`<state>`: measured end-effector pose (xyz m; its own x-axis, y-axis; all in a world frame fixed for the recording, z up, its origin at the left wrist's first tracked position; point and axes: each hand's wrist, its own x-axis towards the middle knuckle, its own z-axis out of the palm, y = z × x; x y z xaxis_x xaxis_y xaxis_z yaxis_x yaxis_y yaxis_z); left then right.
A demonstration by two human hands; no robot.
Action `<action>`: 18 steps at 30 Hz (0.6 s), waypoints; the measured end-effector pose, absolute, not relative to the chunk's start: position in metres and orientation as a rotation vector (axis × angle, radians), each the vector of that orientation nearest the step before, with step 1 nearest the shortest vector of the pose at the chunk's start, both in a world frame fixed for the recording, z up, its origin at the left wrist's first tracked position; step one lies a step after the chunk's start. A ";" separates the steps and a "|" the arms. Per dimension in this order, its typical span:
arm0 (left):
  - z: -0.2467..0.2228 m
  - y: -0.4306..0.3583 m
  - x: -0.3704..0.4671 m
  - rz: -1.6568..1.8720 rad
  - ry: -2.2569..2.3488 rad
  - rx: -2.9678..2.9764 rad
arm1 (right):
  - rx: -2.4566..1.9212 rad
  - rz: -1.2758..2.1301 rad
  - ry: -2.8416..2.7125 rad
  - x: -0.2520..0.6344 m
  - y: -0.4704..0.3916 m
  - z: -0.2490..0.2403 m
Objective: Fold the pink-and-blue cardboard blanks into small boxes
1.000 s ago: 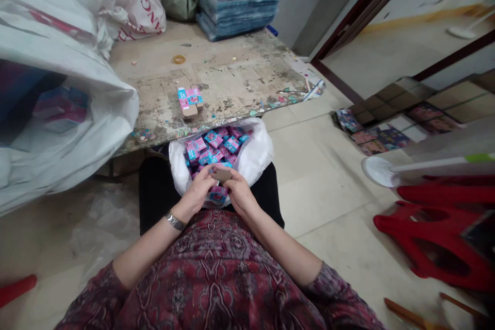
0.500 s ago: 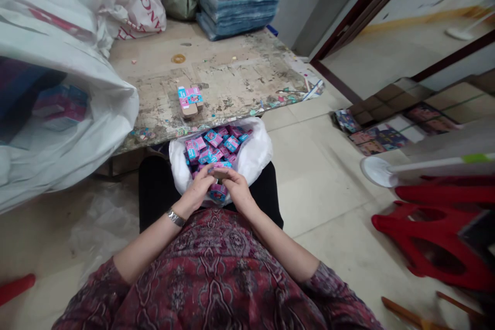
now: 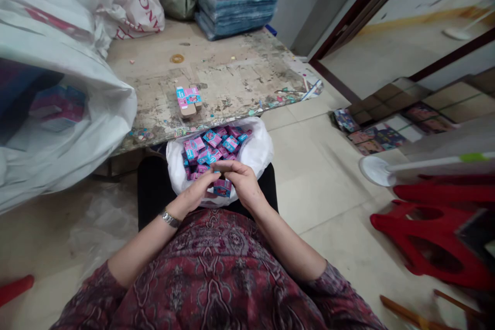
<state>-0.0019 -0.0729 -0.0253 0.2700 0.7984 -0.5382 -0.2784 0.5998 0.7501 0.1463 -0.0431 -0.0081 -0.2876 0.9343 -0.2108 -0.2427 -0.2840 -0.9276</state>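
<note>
Both hands meet over an open white plastic bag [image 3: 258, 150] on my lap, which holds several small pink and blue boxes [image 3: 212, 138]. My left hand [image 3: 198, 191], with a metal watch on its wrist, has its fingers closed at a small box [image 3: 222, 187]. From the right, my right hand [image 3: 242, 179] grips the same box, its fingers bent across the top. Fingers cover much of the box. On the table edge ahead lies an unfolded pink and blue carton [image 3: 188, 98] with brown flaps.
The stained table [image 3: 232, 80] carries a blue wrapped stack [image 3: 235, 13] and bags at the back. A large white sack [image 3: 116, 113] with boxes inside bulges at the left. Red stools [image 3: 429, 237], a white stand base [image 3: 377, 171] and cartons [image 3: 381, 103] are at the right.
My right hand has turned, its fingers now reaching across the top of the box. My left hand has shifted slightly, and the box between the hands shows its printed side.
</note>
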 end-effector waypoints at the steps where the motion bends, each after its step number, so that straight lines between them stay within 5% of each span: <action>1: -0.024 -0.073 -0.002 0.767 1.049 0.575 | -1.039 1.711 -1.052 0.147 -0.043 -0.008; 18: -0.015 -0.074 0.002 0.888 1.038 0.473 | -0.989 1.603 -1.272 0.149 -0.044 -0.014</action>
<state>0.0016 -0.0739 -0.0150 0.2182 0.8150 -0.5368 -0.4038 0.5762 0.7106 0.1487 -0.0444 -0.0138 -0.3338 0.9394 -0.0778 -0.1376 -0.1302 -0.9819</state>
